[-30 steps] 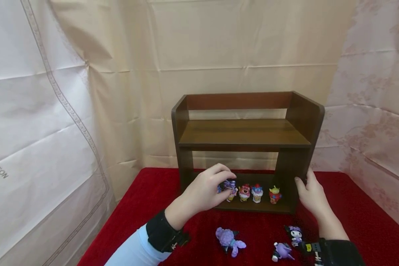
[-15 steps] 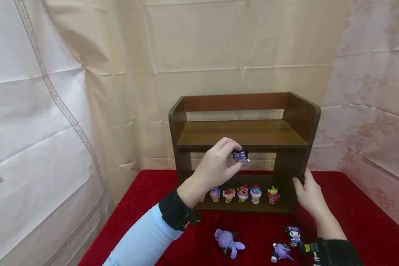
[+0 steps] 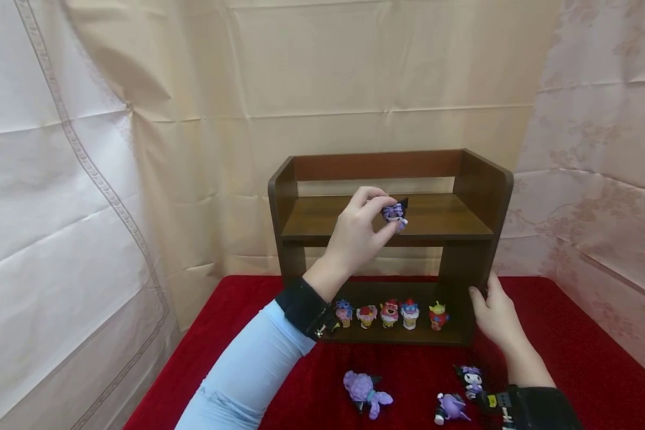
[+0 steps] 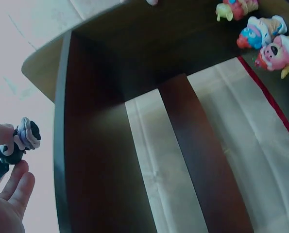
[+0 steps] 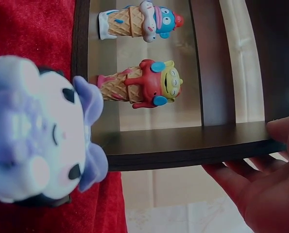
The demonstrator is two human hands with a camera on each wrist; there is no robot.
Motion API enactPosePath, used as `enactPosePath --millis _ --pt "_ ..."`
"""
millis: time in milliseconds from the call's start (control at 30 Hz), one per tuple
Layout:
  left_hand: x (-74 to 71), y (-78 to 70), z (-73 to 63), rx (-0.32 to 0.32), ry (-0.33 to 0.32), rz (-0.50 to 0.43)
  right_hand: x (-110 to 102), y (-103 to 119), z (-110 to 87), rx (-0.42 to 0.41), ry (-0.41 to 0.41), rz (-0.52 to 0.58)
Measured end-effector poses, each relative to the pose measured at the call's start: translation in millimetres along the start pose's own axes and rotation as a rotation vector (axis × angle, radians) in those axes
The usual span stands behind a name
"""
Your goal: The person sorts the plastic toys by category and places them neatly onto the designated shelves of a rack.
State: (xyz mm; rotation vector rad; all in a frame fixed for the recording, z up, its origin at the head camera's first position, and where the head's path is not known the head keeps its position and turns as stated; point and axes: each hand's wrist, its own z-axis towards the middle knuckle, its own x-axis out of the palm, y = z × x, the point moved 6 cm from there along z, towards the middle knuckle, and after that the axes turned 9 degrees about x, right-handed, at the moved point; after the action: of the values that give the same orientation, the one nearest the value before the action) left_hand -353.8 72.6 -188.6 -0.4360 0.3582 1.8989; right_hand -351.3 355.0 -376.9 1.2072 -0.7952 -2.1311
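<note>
Between thumb and fingers my left hand [image 3: 352,236] pinches a small purple-and-black figurine [image 3: 395,212]. In the head view it appears in front of the upper board of a dark wooden shelf [image 3: 446,218]. The left wrist view shows the figurine [image 4: 26,135] tilted, outside the shelf's edge. My right hand [image 3: 498,313] grips the shelf's right side panel. In the right wrist view, the thumb of that hand [image 5: 270,187] lies on one face of the panel and the fingers on the other. Several ice-cream-cone figurines [image 3: 389,313] stand in a row on the lower board.
On the red cloth [image 3: 236,334], a fluffy purple figurine [image 3: 366,391] lies in front of the shelf. A purple figurine [image 3: 451,407] and a white-faced figurine [image 3: 471,381] lie by the right wrist. Beige fabric [image 3: 322,71] hangs behind the shelf.
My left hand has lifted the purple-and-black figurine from the lower board's row up to the height of the upper board. My right hand has kept its grip on the side panel.
</note>
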Motion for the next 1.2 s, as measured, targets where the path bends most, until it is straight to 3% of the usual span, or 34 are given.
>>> enactPosePath --millis 300,600,900,1200 --pt "17.3 19.5 24.4 -0.146 0.063 0.04 -1.2 3.6 -2.0 0.004 0.017 0.0" --pt "43.0 15.5 50.0 -0.232 0.196 0.056 -1.6 5.7 -5.2 0.009 0.031 -0.001" --pt "63.5 -3.2 59.2 -0.207 0.273 0.096 0.9 8.7 -6.7 0.006 0.016 0.002" --pt "76.9 0.3 49.8 -0.211 0.303 0.174 1.9 12.3 -7.2 -0.01 -0.011 0.006"
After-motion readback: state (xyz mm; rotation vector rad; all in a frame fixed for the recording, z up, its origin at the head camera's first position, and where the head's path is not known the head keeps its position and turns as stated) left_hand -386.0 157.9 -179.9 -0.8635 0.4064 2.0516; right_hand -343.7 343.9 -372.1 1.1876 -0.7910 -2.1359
